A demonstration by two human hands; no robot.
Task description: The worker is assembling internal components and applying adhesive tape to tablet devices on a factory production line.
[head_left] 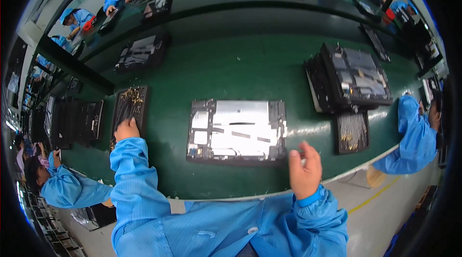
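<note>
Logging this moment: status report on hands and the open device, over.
Left hand on screw tray. Right hand raised at belt edge, pinching something small. Open device flat between hands, untouched. Nothing across it.

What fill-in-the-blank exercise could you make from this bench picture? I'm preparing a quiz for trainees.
1. The left hand rests on a black tray holding small ____ coloured parts.
2. The open panel lies on the ____ belt, between the two hands.
3. The right hand is raised near the panel's ____ corner, seen from the person.
4. Both forearms wear ____ sleeves.

Missing words: gold; green; near right; blue
</note>
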